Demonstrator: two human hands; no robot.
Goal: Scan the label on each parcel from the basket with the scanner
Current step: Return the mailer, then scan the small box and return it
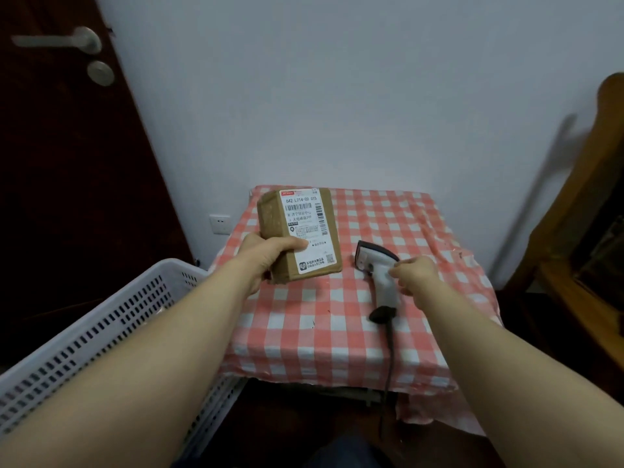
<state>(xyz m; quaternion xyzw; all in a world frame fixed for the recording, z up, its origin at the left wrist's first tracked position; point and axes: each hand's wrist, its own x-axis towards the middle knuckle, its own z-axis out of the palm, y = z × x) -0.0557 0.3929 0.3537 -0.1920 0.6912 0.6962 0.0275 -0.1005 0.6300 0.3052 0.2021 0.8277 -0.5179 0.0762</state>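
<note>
Parcel (299, 231), a brown cardboard box, is held up over the far left part of the counter (304, 332), tilted so its top face looks toward the camera. That face carries a white label (308, 228) with barcodes, printed numbers and a small square code near its lower end. The left hand (270, 253) grips the parcel from its left side, thumb lying across the label's lower left edge and the fingers wrapped around behind, clenched on the box. Whether the parcel's near bottom edge touches the cloth cannot be told. The counter is covered with a red and white checked cloth (398, 211) that hangs over the near edge. The scanner (380, 275), white-grey with a dark head, lies on the cloth right of the parcel and apart from it, head toward the far edge and handle toward the near edge. Its dark cable (390, 359) runs off the handle's end, over the near edge and down. The right hand (415, 276) is at the scanner's handle from the right, fingers curled and touching its side; a full grip around it cannot be confirmed. The basket (101, 336), white plastic with slotted walls, stands at the counter's left, close by the near left corner, partly hidden behind the left forearm.
</note>
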